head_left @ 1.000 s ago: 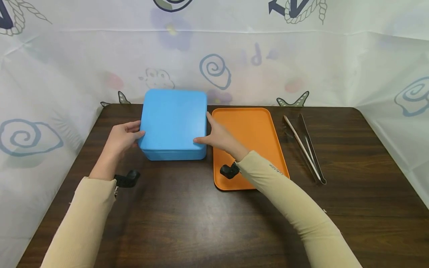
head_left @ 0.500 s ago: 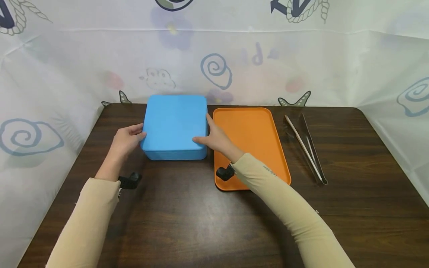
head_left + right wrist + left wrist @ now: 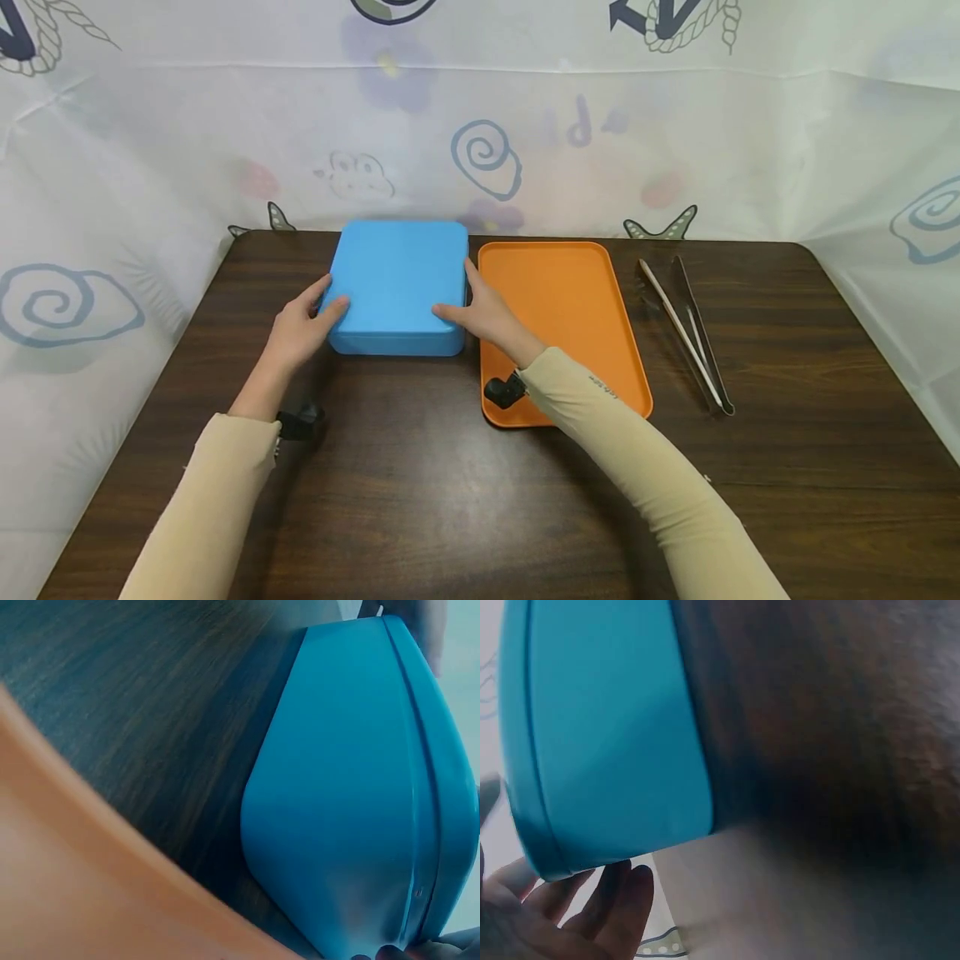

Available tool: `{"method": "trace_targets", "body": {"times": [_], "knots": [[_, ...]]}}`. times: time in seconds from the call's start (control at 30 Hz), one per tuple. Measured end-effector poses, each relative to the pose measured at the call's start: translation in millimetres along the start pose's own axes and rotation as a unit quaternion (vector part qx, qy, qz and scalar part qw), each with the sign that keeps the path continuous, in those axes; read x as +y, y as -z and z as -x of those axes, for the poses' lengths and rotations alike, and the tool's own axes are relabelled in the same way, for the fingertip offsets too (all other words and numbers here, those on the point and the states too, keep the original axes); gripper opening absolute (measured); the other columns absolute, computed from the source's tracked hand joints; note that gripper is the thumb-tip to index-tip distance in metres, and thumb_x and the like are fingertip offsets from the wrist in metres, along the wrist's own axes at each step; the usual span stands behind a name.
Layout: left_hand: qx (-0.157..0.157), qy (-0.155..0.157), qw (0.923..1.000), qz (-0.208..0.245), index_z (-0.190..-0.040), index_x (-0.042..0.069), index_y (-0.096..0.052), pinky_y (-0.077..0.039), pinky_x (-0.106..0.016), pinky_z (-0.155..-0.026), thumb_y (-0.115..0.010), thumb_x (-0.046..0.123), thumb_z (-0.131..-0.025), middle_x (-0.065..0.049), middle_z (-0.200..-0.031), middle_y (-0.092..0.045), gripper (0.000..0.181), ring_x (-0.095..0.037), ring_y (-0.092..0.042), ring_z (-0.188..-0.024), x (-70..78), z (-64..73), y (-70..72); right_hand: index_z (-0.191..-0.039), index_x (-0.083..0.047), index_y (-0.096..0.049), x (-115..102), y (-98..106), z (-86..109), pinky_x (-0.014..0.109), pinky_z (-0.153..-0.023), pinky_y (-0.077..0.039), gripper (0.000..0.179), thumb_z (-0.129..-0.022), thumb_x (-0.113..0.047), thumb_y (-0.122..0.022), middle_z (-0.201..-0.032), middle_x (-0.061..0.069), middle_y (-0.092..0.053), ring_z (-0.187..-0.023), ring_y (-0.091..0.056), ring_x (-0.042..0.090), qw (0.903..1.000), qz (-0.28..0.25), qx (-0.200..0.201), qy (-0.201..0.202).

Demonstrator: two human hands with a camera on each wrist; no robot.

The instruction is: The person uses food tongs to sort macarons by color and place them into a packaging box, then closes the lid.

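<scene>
A blue lidded box [image 3: 397, 279] stands at the back of the dark table, just left of the orange tray. My left hand [image 3: 296, 329] grips its left side, thumb on the lid and fingers along the wall. On the opposite side, my right hand [image 3: 487, 312] holds the box with its thumb over the lid's edge; its fingers are mostly hidden behind the wall. In the left wrist view, the left fingers [image 3: 630, 900] lie against the box [image 3: 619, 742] near its lid seam. The right wrist view shows the box wall [image 3: 330, 780] and the lid seam.
The orange tray [image 3: 558, 287] lies under my right forearm, close beside the box. Metal tongs [image 3: 686, 333] lie on the dark wooden table [image 3: 420, 500] right of the tray. A white patterned cloth [image 3: 420, 125] hangs behind the table's back edge.
The box's back part has come down and the box has shifted slightly right. My left hand has moved right, its thumb now farther over the lid. The right hand stays nearly in place.
</scene>
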State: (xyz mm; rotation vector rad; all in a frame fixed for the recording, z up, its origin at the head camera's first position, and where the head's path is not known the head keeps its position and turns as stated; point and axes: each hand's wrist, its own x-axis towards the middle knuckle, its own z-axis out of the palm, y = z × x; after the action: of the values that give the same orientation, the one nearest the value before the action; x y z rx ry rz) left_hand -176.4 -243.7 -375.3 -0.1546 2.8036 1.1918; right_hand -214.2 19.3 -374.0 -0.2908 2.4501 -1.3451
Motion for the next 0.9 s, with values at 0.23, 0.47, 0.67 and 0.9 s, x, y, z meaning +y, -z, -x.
{"method": "trace_targets", "body": {"times": [0.23, 0.47, 0.67, 0.9], "knots": [[-0.037, -0.037, 0.9962, -0.069, -0.155, 0.012, 0.0, -0.02, -0.068, -0.111, -0.049, 0.061, -0.091, -0.021, -0.161, -0.002, 0.095, -0.047, -0.012, -0.146, -2.7, -2.0, -5.7, -0.155, -0.01, -0.005, 0.1, -1.8, 1.0, 0.046, -0.122, -0.018, 0.085, -0.095, -0.042, -0.055, -0.163, 0.01, 0.006, -0.151, -0.005, 0.027, 0.9898, 0.124, -0.006, 0.07], [-0.063, -0.058, 0.9848, -0.151, -0.156, 0.024, -0.001, -0.03, -0.073, -0.1, -0.059, 0.068, -0.08, -0.023, -0.159, 0.009, 0.105, -0.055, -0.019, -0.139, 0.4, -3.5, -9.7, -0.155, -0.014, -0.005, 0.9, -1.2, 2.6, 0.046, -0.12, -0.023, 0.102, -0.084, -0.056, -0.064, -0.162, 0.008, 0.014, -0.152, -0.002, 0.027, 0.9776, 0.197, -0.02, 0.072], [-0.049, -0.081, 0.9809, -0.17, -0.155, 0.025, -0.016, -0.036, -0.07, -0.097, -0.062, 0.066, -0.079, -0.027, -0.158, 0.001, 0.098, -0.054, -0.023, -0.137, 2.0, -3.1, -11.0, -0.156, -0.014, -0.009, 3.8, 1.7, 0.4, 0.045, -0.121, -0.021, 0.105, -0.08, -0.063, -0.064, -0.163, 0.01, 0.005, -0.152, -0.002, 0.026, 0.9566, 0.279, -0.012, 0.082], [-0.038, -0.076, 0.9801, -0.179, -0.153, 0.024, -0.024, -0.038, -0.069, -0.095, -0.061, 0.069, -0.078, -0.03, -0.155, -0.006, 0.095, -0.054, -0.028, -0.134, 5.3, -2.6, -9.7, -0.155, -0.014, -0.014, 4.9, 3.2, -1.9, 0.045, -0.123, -0.016, 0.102, -0.08, -0.065, -0.061, -0.163, 0.01, -0.002, -0.152, -0.007, 0.027, 0.9422, 0.322, -0.011, 0.092]]}}
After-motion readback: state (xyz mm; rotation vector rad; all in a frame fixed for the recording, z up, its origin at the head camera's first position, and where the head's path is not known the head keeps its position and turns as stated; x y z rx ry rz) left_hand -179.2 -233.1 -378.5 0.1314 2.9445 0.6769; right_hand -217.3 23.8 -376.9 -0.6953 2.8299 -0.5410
